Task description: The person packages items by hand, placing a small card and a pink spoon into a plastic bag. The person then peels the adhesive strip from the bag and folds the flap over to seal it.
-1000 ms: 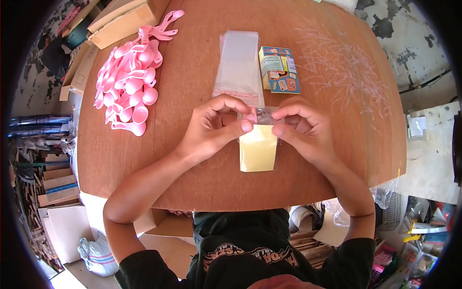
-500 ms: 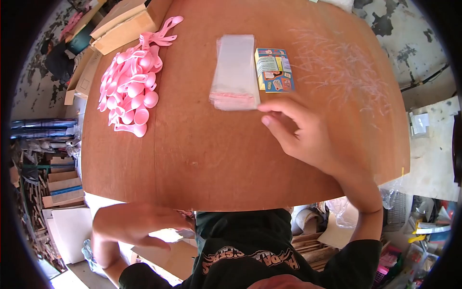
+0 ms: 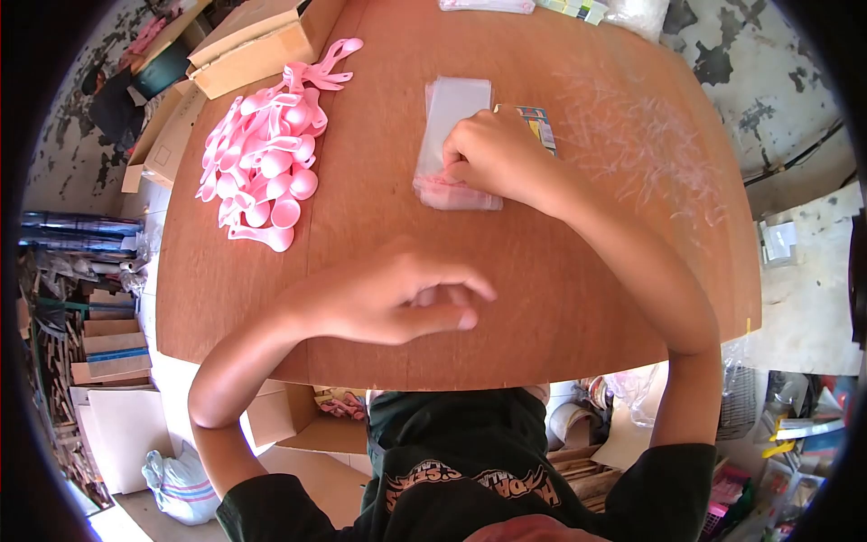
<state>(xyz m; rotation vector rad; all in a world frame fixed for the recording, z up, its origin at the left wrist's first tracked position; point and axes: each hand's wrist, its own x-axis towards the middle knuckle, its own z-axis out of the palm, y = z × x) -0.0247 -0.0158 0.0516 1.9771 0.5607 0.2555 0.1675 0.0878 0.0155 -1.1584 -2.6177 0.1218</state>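
Observation:
My right hand is over a stack of clear plastic bags, its fingers curled down and closed at the top bag near the reddish strip; the fingertips are partly hidden. Behind that hand lies a small printed card pack, mostly covered. Lower down, above the near part of the table, my left hand is open and holds nothing, with curved fingers and the thumb apart from them. To the left is a heap of pink plastic measuring spoons.
A brown wooden table spans the view. Thin clear strands are scattered on its right side. An open cardboard box stands at the back left. More packs lie along the far edge, and a white sack sits on the floor.
My right hand has moved left from beside the card pack onto the bags, its fingers closing. My left hand has come up from below the table edge to above the table.

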